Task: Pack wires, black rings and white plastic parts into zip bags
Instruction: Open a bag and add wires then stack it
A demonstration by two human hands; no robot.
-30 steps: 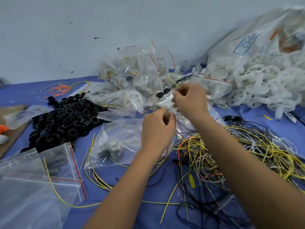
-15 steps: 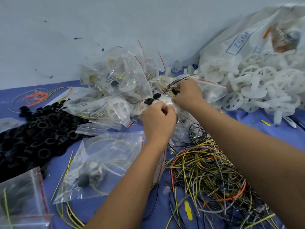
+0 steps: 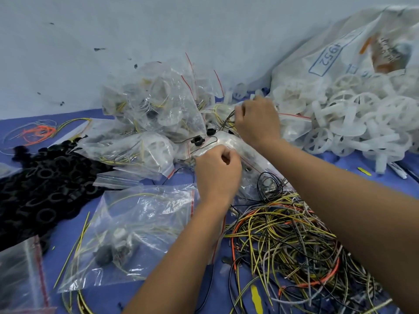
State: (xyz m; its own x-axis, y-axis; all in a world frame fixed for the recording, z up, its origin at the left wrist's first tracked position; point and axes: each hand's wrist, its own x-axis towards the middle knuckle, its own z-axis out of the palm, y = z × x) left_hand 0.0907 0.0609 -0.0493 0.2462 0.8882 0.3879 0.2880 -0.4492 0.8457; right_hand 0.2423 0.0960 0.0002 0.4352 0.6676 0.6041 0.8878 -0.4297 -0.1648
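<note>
Spread under everything, a blue table cover (image 3: 374, 175).

To its far right, slumped against the wall, a large printed sack (image 3: 340, 55) spilling white plastic wheels (image 3: 353, 118) onto the cover.

Left of that sack, against the wall, a heap of filled zip bags (image 3: 154, 103), red-striped at the seals, each holding a white wheel, wires and dark pieces.

Left of the heap, a broad pile of black rings (image 3: 45, 184), loose on the cover.

In front of the heap, nearer the camera, a tangle of wires (image 3: 290, 241) in yellow, black, grey and orange, loose beneath the right forearm.

Left of that tangle, flat on the cover, a clear zip bag (image 3: 136, 230) with yellow wire, a white part and a dark ring inside; mouth state not clear.

At the heap's front edge, between both hands, the bag being worked on (image 3: 229, 141), clear, with a black wire threaded through two black ring pieces (image 3: 196, 141) lying on it.

Curled into a fist on that bag's near edge, the left hand (image 3: 217, 171), pinching the plastic.

Just beyond, the right hand (image 3: 256, 121), fingertips bent down on thin dark and yellow wires at the bag's far end; exact pinch hidden by the knuckles.

Far left of the heap, small orange and yellow wire loops (image 3: 37, 132).
</note>
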